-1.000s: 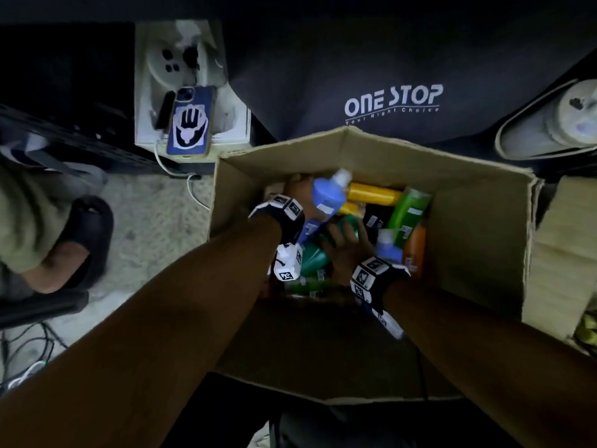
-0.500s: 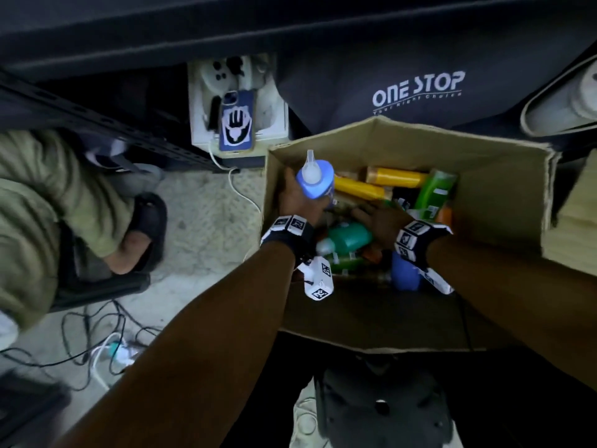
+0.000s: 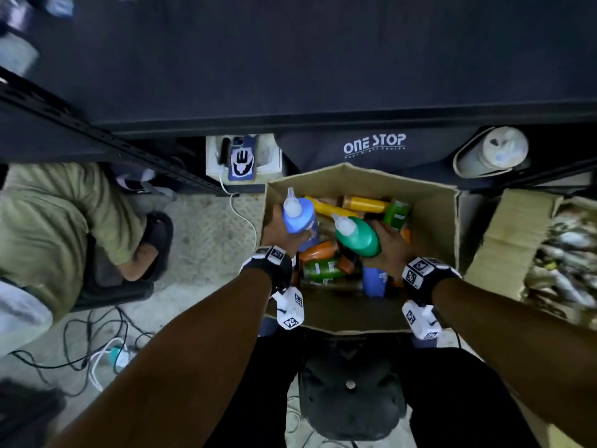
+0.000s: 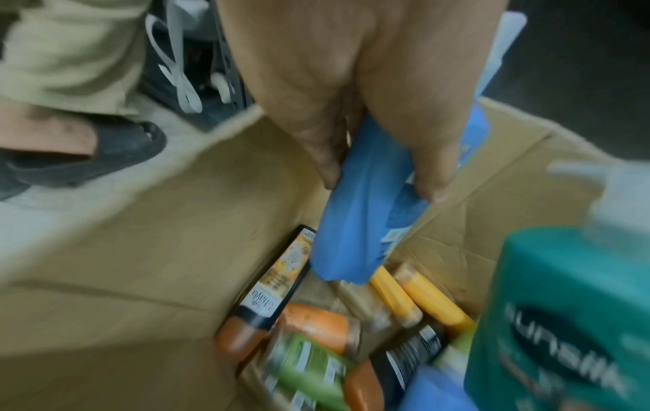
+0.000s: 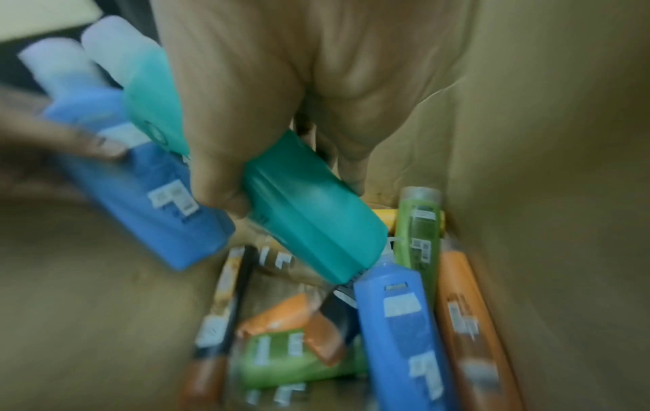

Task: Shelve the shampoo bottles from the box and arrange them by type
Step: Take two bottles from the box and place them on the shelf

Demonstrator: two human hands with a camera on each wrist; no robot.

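An open cardboard box (image 3: 429,221) on the floor holds several shampoo bottles, yellow, orange, green and blue. My left hand (image 3: 279,232) grips a blue bottle with a white cap (image 3: 298,215) above the box's left side; fingers and thumb wrap its body (image 4: 366,200). My right hand (image 3: 389,245) grips a teal-green bottle with a white cap (image 3: 357,236) over the middle of the box, fingers curled round it (image 5: 309,222). Another blue bottle (image 5: 401,328) lies in the box beneath. The dark shelf (image 3: 290,76) stretches across above the box.
A seated person (image 3: 55,215) in a green shirt is at left by the rack upright. A phone (image 3: 240,158) charges on a white block behind the box. Cables (image 3: 80,347) trail on the floor. A second cardboard box (image 3: 517,240) stands at right, a black stool (image 3: 350,392) below me.
My right hand has taken the teal-green bottle out of the pile and raised it. The left hand has kept the blue bottle lifted. My head has tilted up, showing more of the shelf.
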